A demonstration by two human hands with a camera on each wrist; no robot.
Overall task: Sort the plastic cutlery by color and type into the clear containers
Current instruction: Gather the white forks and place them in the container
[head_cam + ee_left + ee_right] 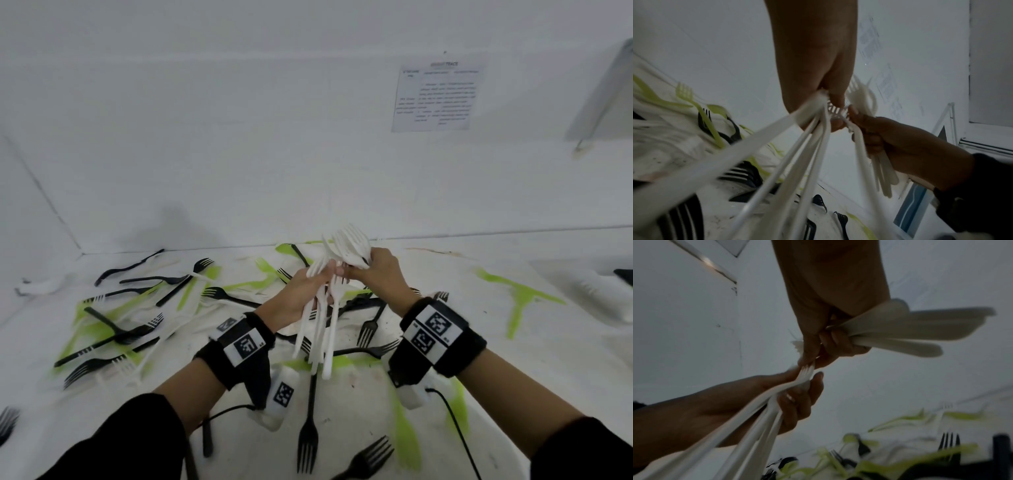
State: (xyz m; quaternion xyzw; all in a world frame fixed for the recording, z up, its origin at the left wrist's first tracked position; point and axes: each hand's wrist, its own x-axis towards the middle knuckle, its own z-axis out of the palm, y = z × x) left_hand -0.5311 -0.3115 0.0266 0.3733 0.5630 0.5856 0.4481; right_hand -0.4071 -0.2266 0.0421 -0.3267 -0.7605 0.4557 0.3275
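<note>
Both hands are raised together over the table's middle. My left hand (pixel 325 277) grips a bunch of white forks (pixel 318 335) near their heads, and the handles hang down toward me. My right hand (pixel 358 270) grips a second bunch of white forks (pixel 352 245) with the tines pointing up and away. In the right wrist view, the right hand's (pixel 818 356) thumb and forefinger touch the tines of the left bunch (pixel 807 370), while its other fingers curl round its own white handles (pixel 900 331). The left wrist view shows the left hand (pixel 830 104) squeezing its white forks (pixel 797 146).
Black forks (pixel 113 335), green forks (pixel 524 298) and more white cutlery lie scattered over the white table (pixel 445 274). Two black forks (pixel 308 442) lie close to me. A printed sheet (pixel 438 96) hangs on the back wall. Cables trail from both wrist cameras.
</note>
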